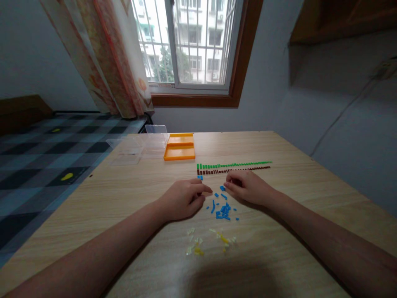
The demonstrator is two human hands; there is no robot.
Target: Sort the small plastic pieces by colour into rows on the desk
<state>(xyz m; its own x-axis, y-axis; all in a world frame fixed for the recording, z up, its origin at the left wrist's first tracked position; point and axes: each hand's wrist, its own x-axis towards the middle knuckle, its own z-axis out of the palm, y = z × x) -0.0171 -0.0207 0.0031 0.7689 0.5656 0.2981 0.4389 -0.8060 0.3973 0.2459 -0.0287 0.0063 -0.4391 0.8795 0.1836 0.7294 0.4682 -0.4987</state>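
Observation:
A loose heap of small blue pieces (pixel 223 209) lies on the wooden table (pixel 279 231) between my two hands. My left hand (pixel 182 198) rests knuckles-up just left of the heap, its fingers curled and pinched together near a blue piece at the row's start (pixel 200 177). My right hand (pixel 246 187) sits to the right of the heap, fingers curled and tips close to another blue piece (pixel 222 188). Behind the hands run a long green row (pixel 232 164) and a brown row (pixel 232 169), side by side. What either hand holds is hidden.
Pale yellow pieces (pixel 211 242) are scattered nearer to me. An orange tray (pixel 180 147) and clear plastic lids (pixel 136 147) stand at the back left of the table. A checked bed (pixel 46 165) lies to the left, a window and curtain behind.

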